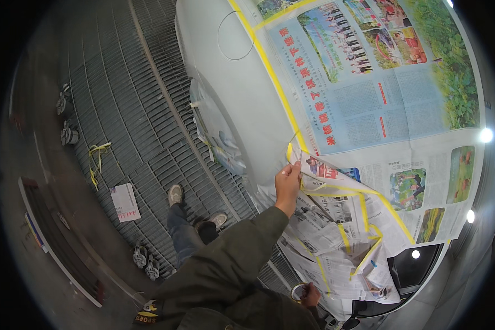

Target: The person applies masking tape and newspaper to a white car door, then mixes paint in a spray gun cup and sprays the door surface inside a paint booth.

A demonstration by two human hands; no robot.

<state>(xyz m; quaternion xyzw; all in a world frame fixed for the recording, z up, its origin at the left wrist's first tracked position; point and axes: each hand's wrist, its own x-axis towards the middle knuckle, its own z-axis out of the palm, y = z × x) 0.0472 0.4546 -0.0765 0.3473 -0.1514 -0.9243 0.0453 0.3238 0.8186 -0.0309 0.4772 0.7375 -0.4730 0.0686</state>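
A pale car body (225, 110) lies in front of me, with sheets of newspaper (357, 110) spread over it and edged with yellow masking tape (280, 91). My left hand (287, 184) is closed in a pinch on the taped edge of a newspaper sheet (341, 179), at the border of the bare pale panel. Below that hand the sheet hangs in folds, with strips of yellow tape along its creases. My right hand (311, 296), lower down and partly hidden, grips a roll of tape (298, 292) beside the hanging paper.
Metal grating (126, 110) forms the floor. A tangled yellow tape strip (97, 162) and a white printed sheet (125, 202) lie on it. Metal stands (146, 263) sit at the left. Dark car glass (415, 267) shows under the paper. More covering (217, 132) hangs by the wheel area.
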